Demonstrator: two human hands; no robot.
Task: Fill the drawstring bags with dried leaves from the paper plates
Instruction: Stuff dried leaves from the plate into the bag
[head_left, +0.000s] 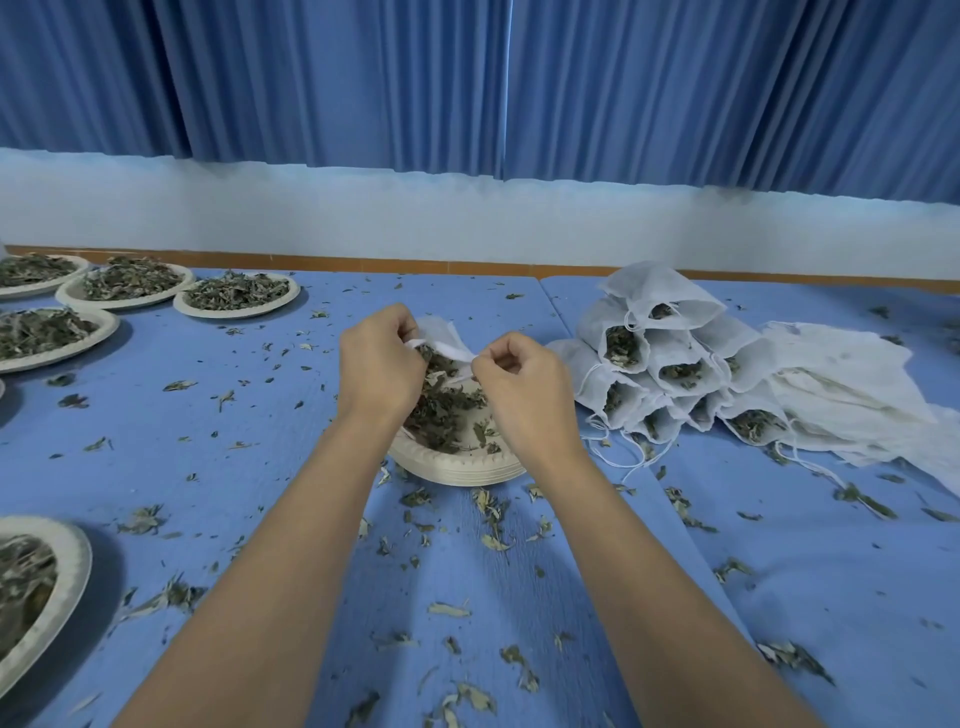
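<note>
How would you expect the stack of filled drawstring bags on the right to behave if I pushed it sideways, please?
The stack of filled bags would probably slump rather than slide as one: they look soft and loosely piled. Their mouths gape open, so dried leaves could spill. The trailing drawstrings might tangle.

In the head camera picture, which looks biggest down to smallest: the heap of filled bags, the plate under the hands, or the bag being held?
1. Heap of filled bags.
2. Plate under the hands, partly covered.
3. Held bag, half hidden by the left hand and right hand, so less sure.
</note>
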